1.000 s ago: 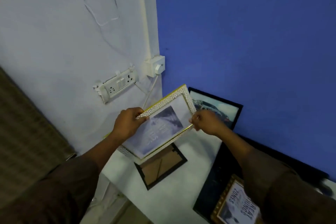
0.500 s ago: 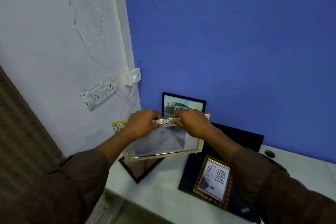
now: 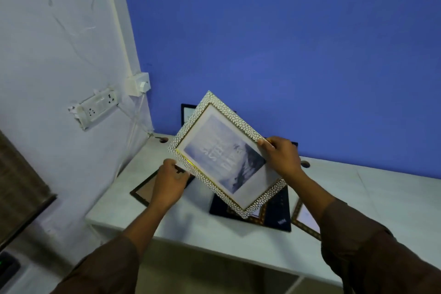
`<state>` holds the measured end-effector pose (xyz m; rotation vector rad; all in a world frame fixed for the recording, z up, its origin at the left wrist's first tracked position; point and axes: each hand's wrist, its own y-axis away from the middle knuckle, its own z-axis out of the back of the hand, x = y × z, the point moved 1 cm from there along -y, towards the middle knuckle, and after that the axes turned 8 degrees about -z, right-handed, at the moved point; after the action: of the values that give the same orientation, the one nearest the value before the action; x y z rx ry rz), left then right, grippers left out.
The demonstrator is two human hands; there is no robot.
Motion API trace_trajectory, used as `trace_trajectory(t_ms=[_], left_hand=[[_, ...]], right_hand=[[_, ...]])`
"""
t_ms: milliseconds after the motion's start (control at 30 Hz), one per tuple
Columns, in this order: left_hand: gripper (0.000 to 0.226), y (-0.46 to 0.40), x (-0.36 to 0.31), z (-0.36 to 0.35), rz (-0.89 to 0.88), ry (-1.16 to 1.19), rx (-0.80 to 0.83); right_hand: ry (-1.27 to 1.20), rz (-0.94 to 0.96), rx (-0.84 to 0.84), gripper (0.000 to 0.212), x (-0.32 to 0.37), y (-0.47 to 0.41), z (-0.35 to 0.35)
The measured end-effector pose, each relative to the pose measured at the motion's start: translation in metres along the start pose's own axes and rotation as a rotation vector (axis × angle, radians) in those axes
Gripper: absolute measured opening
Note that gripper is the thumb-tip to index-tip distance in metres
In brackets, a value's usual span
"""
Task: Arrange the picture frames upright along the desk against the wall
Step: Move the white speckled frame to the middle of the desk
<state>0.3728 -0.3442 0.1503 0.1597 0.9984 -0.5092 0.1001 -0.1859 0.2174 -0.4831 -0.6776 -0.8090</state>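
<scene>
I hold a white pebble-textured picture frame point(image 3: 224, 153) with a gold inner rim in the air above the desk, tilted diagonally. My left hand point(image 3: 169, 182) grips its lower left edge and my right hand point(image 3: 281, 155) grips its right edge. Behind it a black frame point(image 3: 187, 112) stands upright against the blue wall, mostly hidden. A dark frame point(image 3: 143, 190) lies flat on the white desk point(image 3: 181, 224) under my left hand. A gold-edged frame point(image 3: 303, 218) lies flat at the right, partly behind my right sleeve.
A closed black laptop point(image 3: 278, 212) lies flat on the desk under the held frame. A socket strip point(image 3: 95, 108) and a plug box point(image 3: 138, 83) with cables sit on the white left wall. Two cable holes point(image 3: 163, 139) pierce the desk's rear edge.
The white frame has turned from level to a diagonal tilt, and my hands shifted from its top edge to opposite sides. The view moved back, showing more of the desk.
</scene>
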Motion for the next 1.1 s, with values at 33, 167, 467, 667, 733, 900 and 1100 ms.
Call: trace_trajectory(t_ms=[33,167,467,667,733,900,1100], left_hand=[[0.065,-0.005,0.004,-0.012,0.061,0.053,0.089],[0.058,-0.009,-0.027,-0.055,0.247,0.319,0.331],[0.053,-0.063,-0.136,-0.188,0.179,0.468,0.607],[0.052,-0.113,-0.194,-0.3,0.199,0.516,0.671],[0.056,-0.132,-0.217,-0.343,0.223,0.52,0.675],[0.052,-0.165,-0.266,-0.431,0.247,0.509,0.659],[0.102,-0.207,-0.288,-0.509,0.2,0.369,0.641]], right_hand=[[-0.068,-0.053,-0.024,0.044,-0.007,0.0,0.013],[-0.236,-0.148,-0.076,0.044,-0.026,-0.003,0.049],[-0.159,-0.145,-0.225,0.033,-0.122,-0.037,0.13],[0.19,-0.189,-0.253,0.043,-0.223,-0.117,0.18],[0.22,-0.219,-0.245,0.04,-0.261,-0.15,0.198],[0.225,-0.278,-0.197,0.028,-0.331,-0.21,0.231],[0.167,-0.359,-0.109,0.016,-0.394,-0.272,0.239]])
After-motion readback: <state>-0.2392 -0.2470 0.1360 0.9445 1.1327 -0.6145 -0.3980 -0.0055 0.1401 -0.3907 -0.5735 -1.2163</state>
